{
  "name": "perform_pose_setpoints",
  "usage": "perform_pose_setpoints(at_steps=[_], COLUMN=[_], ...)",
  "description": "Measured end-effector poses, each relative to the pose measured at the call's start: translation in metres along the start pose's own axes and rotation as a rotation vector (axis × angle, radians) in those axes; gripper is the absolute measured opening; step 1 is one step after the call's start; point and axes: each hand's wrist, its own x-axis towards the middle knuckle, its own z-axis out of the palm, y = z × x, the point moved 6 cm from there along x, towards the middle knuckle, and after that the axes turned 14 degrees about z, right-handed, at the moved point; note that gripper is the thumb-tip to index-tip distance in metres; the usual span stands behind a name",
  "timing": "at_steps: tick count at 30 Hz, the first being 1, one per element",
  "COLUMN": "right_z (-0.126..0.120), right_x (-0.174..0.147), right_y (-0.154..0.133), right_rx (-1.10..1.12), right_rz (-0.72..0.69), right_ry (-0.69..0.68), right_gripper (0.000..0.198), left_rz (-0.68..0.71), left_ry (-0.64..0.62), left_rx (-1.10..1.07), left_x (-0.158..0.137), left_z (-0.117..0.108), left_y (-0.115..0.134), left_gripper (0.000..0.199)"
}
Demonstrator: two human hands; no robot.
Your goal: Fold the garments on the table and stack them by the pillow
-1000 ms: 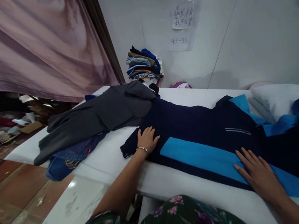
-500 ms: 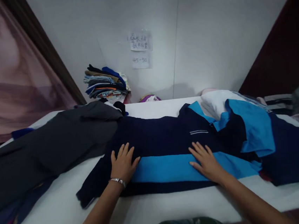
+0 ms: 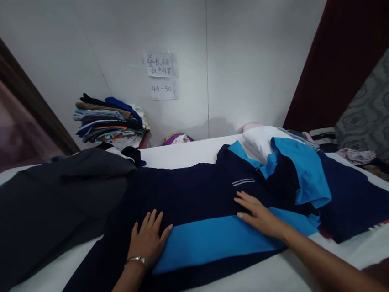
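Observation:
A navy shirt (image 3: 192, 192) with a bright blue band and a bright blue collar lies spread across the white table. My left hand (image 3: 147, 240) rests flat on its dark cloth at the left end of the blue band, fingers spread, a metal bracelet at the wrist. On the right part of the band, below two pale stripes, my right hand (image 3: 258, 214) lies with its fingers stretched out. Neither hand grasps the cloth. One dark sleeve reaches toward the bottom left; the collar end is bunched up at the right.
Dark grey clothing (image 3: 58, 200) covers the table's left side. More navy clothing (image 3: 354, 195) and a white garment (image 3: 259, 139) lie at the right. A stack of folded clothes (image 3: 109, 119) stands by the wall behind the table, under paper notes (image 3: 162, 75).
The view has swung to the right, so the table's things appear farther left. Both hands stay flat on the shirt. Its dark sleeve now stretches nearer to the bottom left.

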Motion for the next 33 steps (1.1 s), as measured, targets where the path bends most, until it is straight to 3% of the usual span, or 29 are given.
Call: perform_pose_setpoints(at_steps=[3, 6, 8, 14, 19, 23, 27, 30, 33], right_z=[-0.036, -0.05, -0.039, 0.038, 0.056, 0.057, 0.061, 0.058, 0.041], right_x=[0.035, 0.073, 0.093, 0.12, 0.125, 0.128, 0.129, 0.13, 0.129], right_y=[0.003, -0.005, -0.014, -0.009, 0.009, 0.015, 0.016, 0.017, 0.017], right_rx=[0.063, 0.027, -0.045, -0.339, -0.394, -0.394, -0.369, -0.299, -0.181], right_rz=[-0.006, -0.002, -0.006, 0.106, 0.07, 0.044, 0.032, 0.031, 0.008], right_ry=[0.17, 0.232, 0.212, 0.123, 0.177, 0.21, 0.22, 0.226, 0.346], right_gripper=[0.054, 0.055, 0.057, 0.063, 0.062, 0.062, 0.062, 0.062, 0.06], left_rz=[-0.004, -0.008, -0.012, -0.005, -0.046, -0.109, -0.26, -0.451, -0.545], left_ry=[-0.003, -0.006, 0.006, 0.044, 0.034, 0.138, 0.149, 0.11, 0.118], left_rx=[-0.006, -0.025, -0.051, -0.139, -0.264, -0.33, -0.245, -0.207, -0.181], left_x=[0.001, 0.001, 0.001, -0.006, -0.012, 0.0, 0.039, 0.069, 0.092], left_z=[0.0, -0.001, -0.001, -0.006, -0.015, -0.045, -0.075, -0.078, -0.073], left_y=[0.0, 0.001, 0.001, 0.006, 0.002, -0.028, -0.081, -0.113, -0.122], left_gripper=[0.064, 0.064, 0.064, 0.063, 0.064, 0.061, 0.056, 0.054, 0.056])
